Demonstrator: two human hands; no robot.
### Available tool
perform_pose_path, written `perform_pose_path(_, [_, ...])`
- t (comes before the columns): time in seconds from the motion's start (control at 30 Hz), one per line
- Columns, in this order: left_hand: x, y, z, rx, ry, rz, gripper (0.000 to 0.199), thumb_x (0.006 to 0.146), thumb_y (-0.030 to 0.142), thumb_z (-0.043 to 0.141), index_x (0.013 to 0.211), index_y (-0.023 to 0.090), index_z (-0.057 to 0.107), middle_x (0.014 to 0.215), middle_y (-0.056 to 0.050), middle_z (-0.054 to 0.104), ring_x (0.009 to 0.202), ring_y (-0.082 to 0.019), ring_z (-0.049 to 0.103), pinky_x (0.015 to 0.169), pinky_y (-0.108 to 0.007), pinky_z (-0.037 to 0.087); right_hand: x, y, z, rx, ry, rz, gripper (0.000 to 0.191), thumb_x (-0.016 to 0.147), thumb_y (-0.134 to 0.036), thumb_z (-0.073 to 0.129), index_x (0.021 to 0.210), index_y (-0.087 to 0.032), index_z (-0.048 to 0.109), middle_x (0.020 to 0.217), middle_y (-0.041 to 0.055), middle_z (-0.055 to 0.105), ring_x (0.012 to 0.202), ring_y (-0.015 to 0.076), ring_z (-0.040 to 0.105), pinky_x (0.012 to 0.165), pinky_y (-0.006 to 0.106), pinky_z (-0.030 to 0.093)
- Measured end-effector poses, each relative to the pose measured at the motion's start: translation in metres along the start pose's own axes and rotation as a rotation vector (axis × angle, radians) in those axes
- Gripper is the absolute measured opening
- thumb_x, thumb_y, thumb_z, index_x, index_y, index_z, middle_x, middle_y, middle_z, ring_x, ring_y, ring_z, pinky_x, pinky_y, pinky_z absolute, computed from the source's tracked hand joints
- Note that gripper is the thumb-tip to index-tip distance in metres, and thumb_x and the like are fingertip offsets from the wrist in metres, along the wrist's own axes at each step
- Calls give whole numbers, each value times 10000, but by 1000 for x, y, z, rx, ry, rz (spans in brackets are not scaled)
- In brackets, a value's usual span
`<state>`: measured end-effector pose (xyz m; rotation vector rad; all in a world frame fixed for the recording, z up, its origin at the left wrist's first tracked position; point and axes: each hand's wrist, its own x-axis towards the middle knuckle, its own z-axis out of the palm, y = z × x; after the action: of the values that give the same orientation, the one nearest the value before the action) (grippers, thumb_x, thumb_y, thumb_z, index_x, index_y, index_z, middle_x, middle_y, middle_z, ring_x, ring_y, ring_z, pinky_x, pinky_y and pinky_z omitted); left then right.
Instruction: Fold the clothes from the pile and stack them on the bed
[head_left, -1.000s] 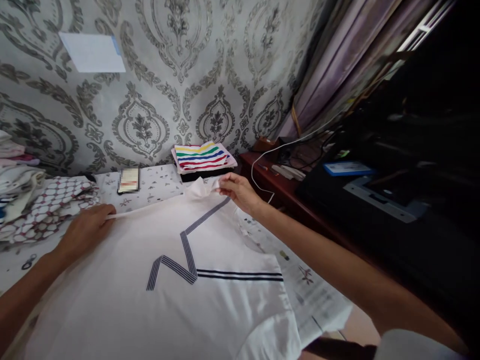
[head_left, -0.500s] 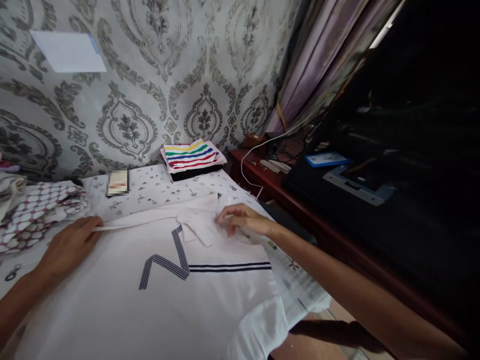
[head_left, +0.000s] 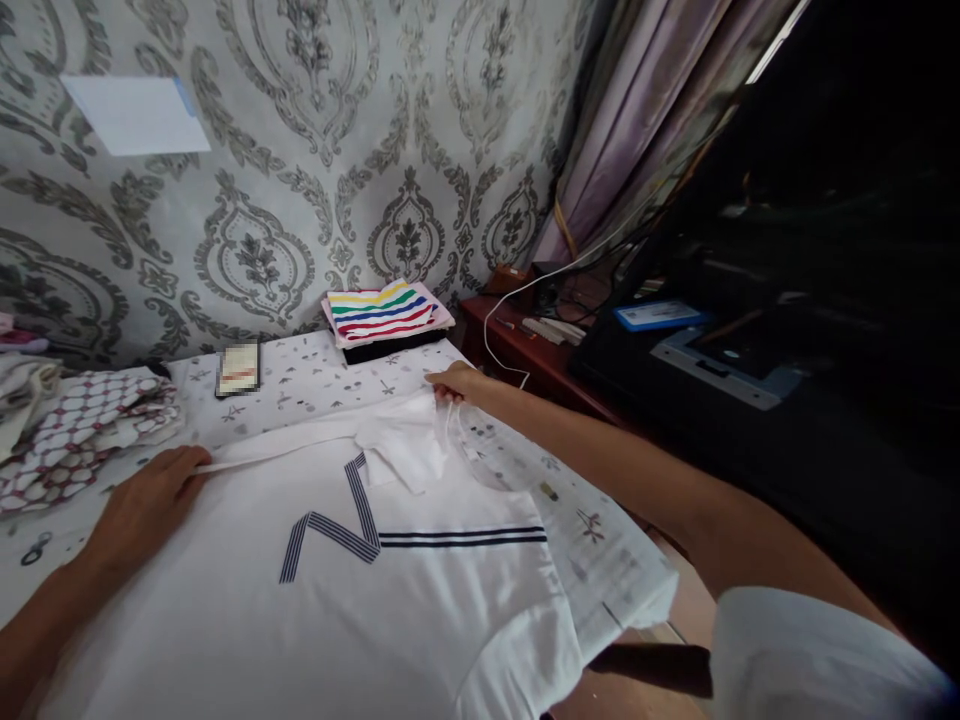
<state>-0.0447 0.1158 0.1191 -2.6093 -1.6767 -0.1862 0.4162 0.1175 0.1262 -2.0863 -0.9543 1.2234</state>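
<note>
A white shirt (head_left: 420,620) with two navy stripes and a zigzag striped band lies spread over a patterned sheet (head_left: 300,375). Its far edge is partly folded over, with a sleeve lying on top near the middle. At the left, my left hand (head_left: 154,490) pinches the shirt's far edge. My right hand (head_left: 450,382) is closed on the shirt's far right corner by the collar, fingertips partly hidden beneath.
Folded striped cloth (head_left: 386,312) is stacked by the wall. A phone-like item (head_left: 238,368) lies left of it, beyond a checkered cloth pile (head_left: 97,420). To the right stand a red-brown desk (head_left: 517,350) with a white cable and a large black surface.
My right hand has moved away from me to the shirt's far corner and closed on it. My left hand stays at the left edge.
</note>
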Motion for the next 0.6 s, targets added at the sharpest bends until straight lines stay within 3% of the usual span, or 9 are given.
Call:
perform_pose_path(0.17, [-4,-2,4,-15,96,38,344,959,360,314,1029,237,628,1148,-78,712,1037,-248,665,775,-330,527,-1,-7,1,-60,22,48,372,960,-374,633,1266,-164,604,1268,92,624,1076,245,644,895,447,566])
perform_pose_path(0.33, [-8,-2,-1,34,80,59,356,970,332,293,1018,220,628,1138,-89,704,1022,-247,656,733,-318,503,1,-5,3,-106,52,34,372,959,-372,637,1258,-153,605,1251,100,629,1057,235,650,884,435,570])
perform_pose_path(0.43, [-11,0,-5,23,106,57,330,948,310,323,1001,214,634,1114,-101,703,1030,-263,651,722,-329,494,2,-2,3,-133,69,8,245,963,-322,638,1104,-122,654,1028,66,687,821,151,670,702,302,582])
perform_pose_path(0.5, [-11,1,-6,-28,157,61,298,919,299,353,965,220,637,1071,-98,701,1004,-264,652,742,-339,496,2,-2,3,-140,74,-20,163,949,-250,650,897,-97,674,765,36,677,579,87,591,497,191,483])
perform_pose_path(0.6, [-5,1,-5,-205,242,-3,244,877,316,401,904,220,624,969,-72,678,885,-241,639,725,-335,502,1,-4,6,-138,65,-88,256,901,-198,688,666,-117,628,498,17,586,396,67,460,339,171,309])
